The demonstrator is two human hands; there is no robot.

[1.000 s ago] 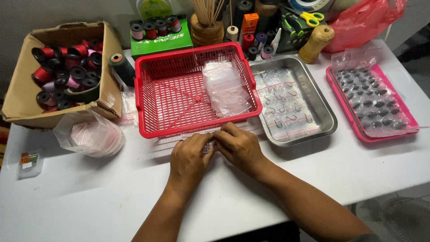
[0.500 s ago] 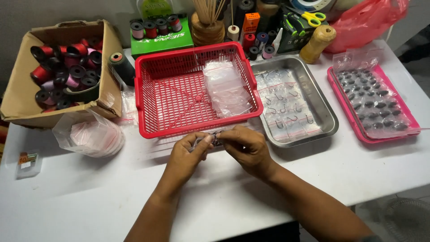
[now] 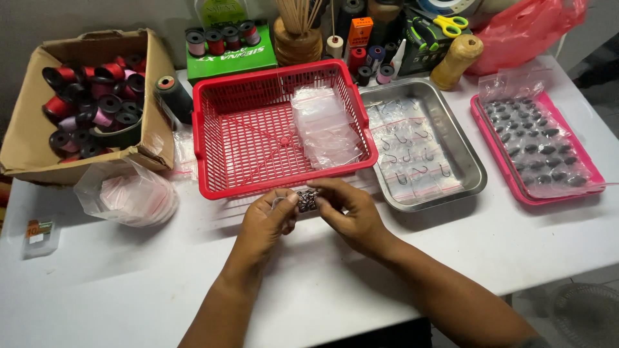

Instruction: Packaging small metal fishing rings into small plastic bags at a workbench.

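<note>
- Just in front of the red basket, above the white tabletop, both hands meet around one small clear bag with dark small pieces inside.
- Left hand: its grip is closed on the bag's left edge, thumb and fingertips pinching it.
- Right hand: its grip is closed on the bag's right and upper edge, fingers curled over it.
- The bag is held off the tabletop between the two grips; its long axis seems to run left to right, but it is too small and crumpled to tell which way its mouth points.
- Inside the red basket, at its right side, lies a heap of empty clear bags.
- Right of the basket stands a steel tray with hooks in clear bags; further right, well apart, a pink tray of dark oval weights.
- Left of the basket sits a cardboard box of thread spools.
</note>
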